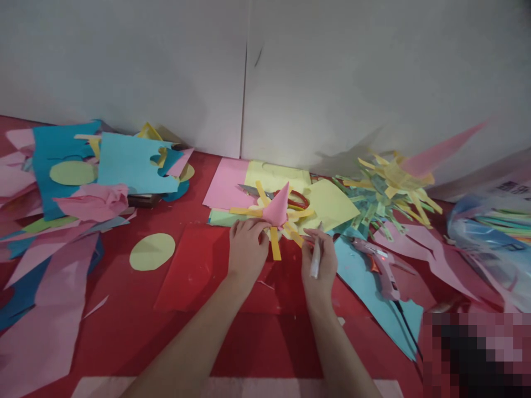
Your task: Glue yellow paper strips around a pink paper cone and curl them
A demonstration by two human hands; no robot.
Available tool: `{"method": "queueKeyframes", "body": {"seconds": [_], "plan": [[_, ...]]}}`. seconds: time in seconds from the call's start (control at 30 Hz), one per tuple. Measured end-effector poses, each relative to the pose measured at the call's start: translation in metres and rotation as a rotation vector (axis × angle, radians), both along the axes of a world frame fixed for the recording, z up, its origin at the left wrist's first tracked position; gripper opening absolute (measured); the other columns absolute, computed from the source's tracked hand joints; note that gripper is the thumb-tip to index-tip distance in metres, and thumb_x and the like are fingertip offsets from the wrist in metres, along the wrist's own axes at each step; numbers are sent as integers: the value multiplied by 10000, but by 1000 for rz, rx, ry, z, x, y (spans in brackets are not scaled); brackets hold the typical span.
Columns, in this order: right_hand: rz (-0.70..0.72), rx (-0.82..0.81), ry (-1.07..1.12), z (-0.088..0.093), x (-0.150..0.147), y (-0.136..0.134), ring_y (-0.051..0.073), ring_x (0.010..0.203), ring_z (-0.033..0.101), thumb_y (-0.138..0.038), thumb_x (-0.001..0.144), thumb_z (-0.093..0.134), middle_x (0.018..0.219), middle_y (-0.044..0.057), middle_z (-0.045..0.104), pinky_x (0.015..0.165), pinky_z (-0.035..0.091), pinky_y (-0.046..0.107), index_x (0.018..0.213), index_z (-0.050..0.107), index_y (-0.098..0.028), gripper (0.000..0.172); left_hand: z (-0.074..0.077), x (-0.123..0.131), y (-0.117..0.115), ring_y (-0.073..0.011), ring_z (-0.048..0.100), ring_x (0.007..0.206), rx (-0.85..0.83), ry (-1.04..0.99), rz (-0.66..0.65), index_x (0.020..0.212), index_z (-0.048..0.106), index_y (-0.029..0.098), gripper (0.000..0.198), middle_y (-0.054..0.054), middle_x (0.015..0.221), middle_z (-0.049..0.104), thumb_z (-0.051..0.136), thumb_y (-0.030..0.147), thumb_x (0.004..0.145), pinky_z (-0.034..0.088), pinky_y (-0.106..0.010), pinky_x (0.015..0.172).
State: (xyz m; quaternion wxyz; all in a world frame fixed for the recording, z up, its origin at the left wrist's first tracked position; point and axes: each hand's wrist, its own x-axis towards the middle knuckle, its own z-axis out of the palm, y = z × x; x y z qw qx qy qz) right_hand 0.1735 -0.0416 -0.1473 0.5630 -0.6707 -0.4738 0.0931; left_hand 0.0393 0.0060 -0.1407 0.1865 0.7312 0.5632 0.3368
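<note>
In the middle of the table a pink paper cone [277,208] stands point up, with yellow paper strips [276,246] spreading out around its base. The curled fingers of my left hand [248,246] grip the left side of the base. My right hand [321,265] holds a slim white pen [316,258] with its tip pointing away from me. Its fingertips are close to a yellow strip on the right side; whether they pinch it I cannot tell. Just behind the cone lie scissors [299,197] with red handles, partly hidden.
Coloured paper scraps [50,309] pile up on the left, near a pale yellow paper circle [152,252]. To the right lie a pink glue gun [384,268] with a black cord, a fringed paper piece [373,190] with a pink cone, and a plastic bag [489,226]. A white wall [166,66] stands behind.
</note>
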Motion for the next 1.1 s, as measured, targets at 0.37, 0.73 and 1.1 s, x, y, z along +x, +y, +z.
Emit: {"method": "queueKeyframes", "body": {"seconds": [0.37,0.73,1.1], "plan": [[39,-21,10,0,0,-1,164,852,585,-105,709,439,955,54,602,789,460,318,961,548,-182,285,-1,0,2,-166,547,1024,25,-54,-21,917,628,241,274,14,1047,656,463,64,787,262,-401,1064],[78,12,-15,-2,0,0,163,909,556,-133,719,488,989,46,584,810,439,312,1004,529,-206,297,5,-1,0,-206,566,936,-55,-114,131,885,576,209,201,-29,970,632,443,87,797,410,-368,817],[84,-63,28,-1,-2,-1,131,751,526,-78,629,461,1010,51,551,590,435,233,1045,528,-192,437,2,-2,1,-211,536,931,-34,-82,111,865,570,201,200,-44,939,603,447,72,775,433,-352,830]]}}
